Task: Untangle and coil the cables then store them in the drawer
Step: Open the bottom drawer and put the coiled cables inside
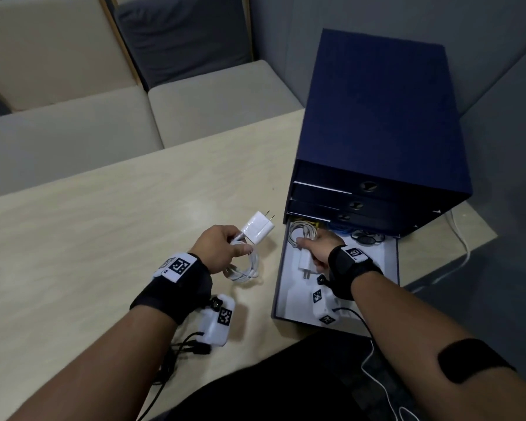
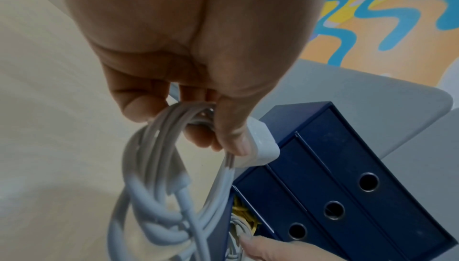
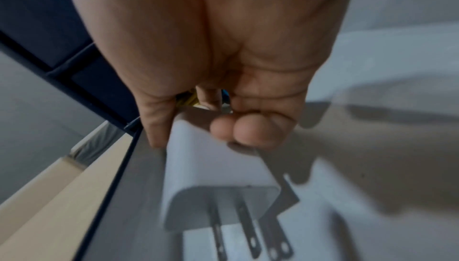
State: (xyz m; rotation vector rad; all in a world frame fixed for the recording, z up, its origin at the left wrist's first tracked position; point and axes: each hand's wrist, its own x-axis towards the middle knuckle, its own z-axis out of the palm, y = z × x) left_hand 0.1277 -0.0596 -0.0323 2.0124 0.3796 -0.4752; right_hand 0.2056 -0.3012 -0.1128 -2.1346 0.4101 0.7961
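There, the white cable coil [image 2: 154,196] blurs and runs off the left wrist view. The right hand [image 1: 316,250] covers most of its charger [image 1: 303,262].

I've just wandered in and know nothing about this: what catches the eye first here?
First, the tall dark blue drawer box at the table's right edge, with its bottom drawer pulled open. The left hand holds a coiled white cable with its plug adapter, just left of the drawer. The right hand grips a second adapter inside the drawer.
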